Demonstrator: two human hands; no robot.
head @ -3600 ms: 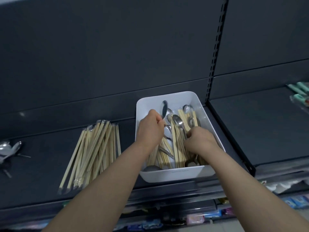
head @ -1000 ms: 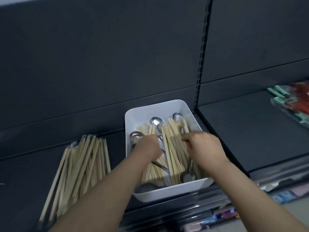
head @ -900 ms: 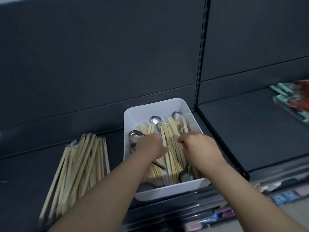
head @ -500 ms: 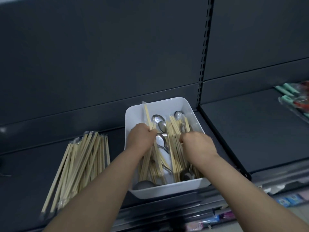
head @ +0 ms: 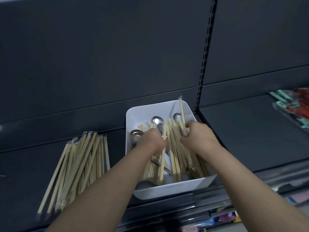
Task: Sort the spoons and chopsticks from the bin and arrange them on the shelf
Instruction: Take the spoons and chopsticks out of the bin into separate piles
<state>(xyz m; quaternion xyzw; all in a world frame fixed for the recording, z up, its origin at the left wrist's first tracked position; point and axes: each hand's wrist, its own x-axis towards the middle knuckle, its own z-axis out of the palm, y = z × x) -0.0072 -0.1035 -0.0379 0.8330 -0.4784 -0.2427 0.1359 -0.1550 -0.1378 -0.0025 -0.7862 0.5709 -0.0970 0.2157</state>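
Observation:
A white bin [head: 175,188] stands on the dark shelf [head: 20,173], holding several wooden chopsticks [head: 177,153] mixed with metal spoons [head: 156,120]. Both hands are inside it. My left hand [head: 153,142] grips a bundle of chopsticks [head: 162,163] that slants down toward the bin's front. My right hand [head: 199,138] holds wrapped chopsticks [head: 182,111] whose tips stick up over the bin's far rim. A pile of sorted chopsticks [head: 80,166] lies on the shelf to the left of the bin.
A slotted upright [head: 204,52] divides the shelving just right of the bin. Packaged teal and red items [head: 294,108] lie on the right shelf section. Colourful packages [head: 224,218] show on a lower level below the shelf edge.
My right hand has lifted chopsticks so their tips rise above the far rim. The chopsticks that my left hand held upright now slant down in the bin.

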